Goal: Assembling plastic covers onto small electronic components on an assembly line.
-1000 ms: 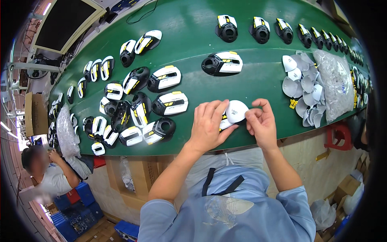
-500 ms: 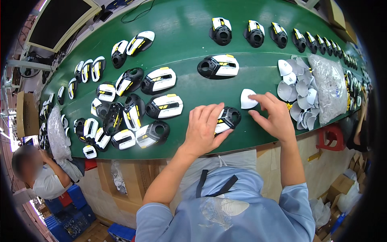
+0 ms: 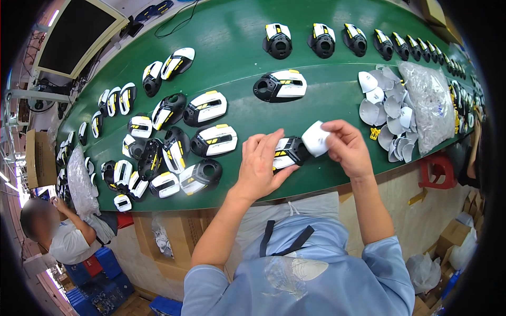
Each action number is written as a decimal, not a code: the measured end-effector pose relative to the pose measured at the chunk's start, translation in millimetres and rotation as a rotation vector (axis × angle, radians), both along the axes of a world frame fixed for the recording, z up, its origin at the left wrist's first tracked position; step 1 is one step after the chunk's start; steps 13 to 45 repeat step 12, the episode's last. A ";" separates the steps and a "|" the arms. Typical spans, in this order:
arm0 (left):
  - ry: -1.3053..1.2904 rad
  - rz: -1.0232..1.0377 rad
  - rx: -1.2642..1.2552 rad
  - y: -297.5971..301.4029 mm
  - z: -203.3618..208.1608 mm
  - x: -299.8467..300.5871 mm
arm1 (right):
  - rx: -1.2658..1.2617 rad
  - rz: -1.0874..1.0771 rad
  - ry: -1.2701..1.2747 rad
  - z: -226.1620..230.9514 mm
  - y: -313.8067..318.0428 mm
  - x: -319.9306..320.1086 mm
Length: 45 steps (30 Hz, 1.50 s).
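My left hand (image 3: 260, 166) is closed around a black, white and yellow plastic housing (image 3: 285, 154), which lies on the green table (image 3: 253, 126). Between the fingers of my right hand (image 3: 348, 149) is a small curved white cover (image 3: 316, 138). The cover is lifted and tilted at the right end of the held housing, partly over its round-holed black part. Whether the two touch, I cannot tell. Another such housing (image 3: 280, 86) lies alone just beyond my hands.
Several housings (image 3: 215, 140) are grouped at the left, and a row (image 3: 321, 40) runs along the far side. Loose white covers (image 3: 373, 114) are piled at the right beside a clear plastic bag (image 3: 428, 108). A person (image 3: 68, 231) sits far left; a red stool (image 3: 438, 171) stands below right.
My right hand has picked the white cover up from the table and brought it left to the housing. The left hand keeps its hold. The whole view has shifted slightly.
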State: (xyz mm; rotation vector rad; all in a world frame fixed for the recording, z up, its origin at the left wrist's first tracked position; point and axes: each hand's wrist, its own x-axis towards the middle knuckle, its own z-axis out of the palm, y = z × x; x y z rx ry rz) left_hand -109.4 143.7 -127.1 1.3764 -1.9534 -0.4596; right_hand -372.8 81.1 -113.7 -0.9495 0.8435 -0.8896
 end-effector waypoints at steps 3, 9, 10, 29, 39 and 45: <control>0.010 -0.003 0.010 -0.7 -0.7 0.0 | -0.302 0.194 0.408 3.9 0.6 12.9; -0.003 -0.009 -0.004 0.6 -2.2 2.7 | -0.904 0.294 0.841 21.7 -12.5 16.5; 0.002 -0.020 0.007 0.6 -2.5 3.0 | -0.927 0.362 0.811 20.7 -17.0 12.4; -0.011 -0.047 0.033 1.2 -0.1 4.9 | -0.878 0.490 0.815 15.4 -19.2 9.1; -0.011 -0.047 0.033 1.2 -0.1 4.9 | -0.878 0.490 0.815 15.4 -19.2 9.1; -0.011 -0.047 0.033 1.2 -0.1 4.9 | -0.878 0.490 0.815 15.4 -19.2 9.1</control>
